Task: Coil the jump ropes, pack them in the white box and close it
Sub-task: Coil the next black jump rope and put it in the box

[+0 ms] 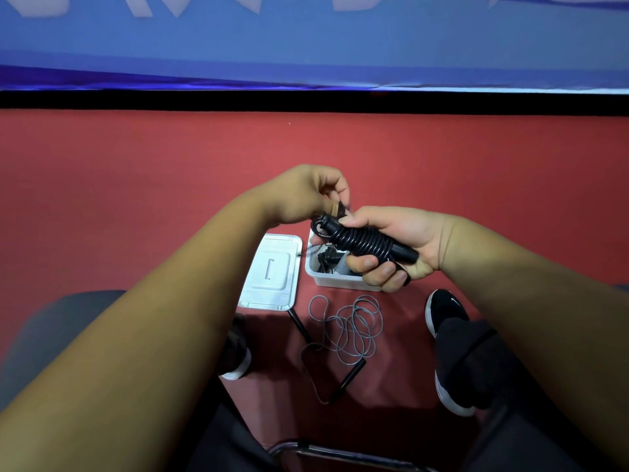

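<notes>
While our right hand grips a coiled black jump rope above the white box, our left hand pinches its upper end. Box: open, on the red floor, coiled ropes inside; lid flat just beside it. Loose grey rope lies between our shoes. Beyond: black strip, blue banner.
</notes>
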`<state>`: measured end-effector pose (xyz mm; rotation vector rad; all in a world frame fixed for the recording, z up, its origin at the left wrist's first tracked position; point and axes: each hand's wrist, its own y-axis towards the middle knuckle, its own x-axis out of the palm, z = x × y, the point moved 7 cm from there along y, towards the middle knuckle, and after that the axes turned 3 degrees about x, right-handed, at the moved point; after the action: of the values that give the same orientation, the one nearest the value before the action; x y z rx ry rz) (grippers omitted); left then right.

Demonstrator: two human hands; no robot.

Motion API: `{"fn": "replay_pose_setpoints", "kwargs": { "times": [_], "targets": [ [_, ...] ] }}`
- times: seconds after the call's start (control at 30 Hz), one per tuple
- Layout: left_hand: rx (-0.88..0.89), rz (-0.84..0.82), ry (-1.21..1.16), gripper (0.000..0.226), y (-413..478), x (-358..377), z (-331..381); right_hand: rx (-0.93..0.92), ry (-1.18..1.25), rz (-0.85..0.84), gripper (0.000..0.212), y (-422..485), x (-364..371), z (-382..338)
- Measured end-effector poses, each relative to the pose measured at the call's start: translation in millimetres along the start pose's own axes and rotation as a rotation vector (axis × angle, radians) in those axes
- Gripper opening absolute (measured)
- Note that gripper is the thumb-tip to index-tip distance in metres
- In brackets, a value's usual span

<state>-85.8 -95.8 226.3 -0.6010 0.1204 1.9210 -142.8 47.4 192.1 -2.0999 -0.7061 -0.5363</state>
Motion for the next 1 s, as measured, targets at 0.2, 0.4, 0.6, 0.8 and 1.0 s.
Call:
{"fn": "replay_pose_setpoints", "kwargs": {
  "times": [0.2, 0.4, 0.6, 0.8, 1.0],
  "targets": [
    [0.044, 0.006, 0.162, 0.022, 1.0, -8.7, 14.2, 0.076, -0.085, 0.155, 0.044, 1.3, -11.9, 7.0],
    [0.063, 0.034, 0.299, 0.015, -2.1, -17.1, 24.5, 0.091, -0.110, 0.327, 0.040, 0.9, -27.0, 4.5],
    [-0.027, -0.005, 0.293, 0.021, -6.1, -29.0, 19.6, 0.063, -0.057, 0.548, 0.037, 0.0, -51.5, 1.1],
    [-0.098, 0.072, 0.098, 0.018, -7.9, -22.8, 9.5, -0.099, -0.019, 0.770, 0.041, -2.1, -72.2, -8.7],
    [-0.260, 0.099, -0.056, 0.024, -5.9, -15.9, -4.9, -0.241, 0.019, 0.781, 0.030, -3.8, -72.1, -19.4]
  ]
}}
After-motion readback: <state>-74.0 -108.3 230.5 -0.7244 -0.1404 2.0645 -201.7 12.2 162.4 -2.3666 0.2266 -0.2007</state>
